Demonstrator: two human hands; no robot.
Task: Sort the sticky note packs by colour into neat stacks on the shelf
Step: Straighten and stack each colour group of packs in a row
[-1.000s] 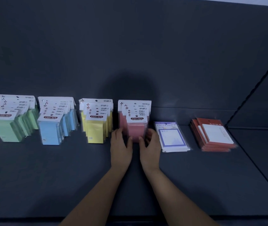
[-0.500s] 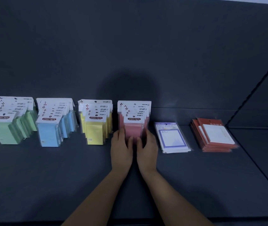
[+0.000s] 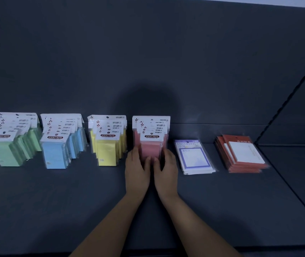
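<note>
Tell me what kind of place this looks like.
Probably a stationery shop or stockroom display. Packaged sticky notes stand in colour rows, green, blue, yellow and pink, on a dark shelf with a back panel, and the packs have retail header cards.

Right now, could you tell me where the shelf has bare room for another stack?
Bare shelf in front of all stacks, and right of the red stack. Crowded from green stack to pink stack, where both hands press.

We see pink paper packs (image 3: 150,145) in glossy clear plastic wrap between our hands, white card headers above, on a matt dark shelf (image 3: 55,201).
</note>
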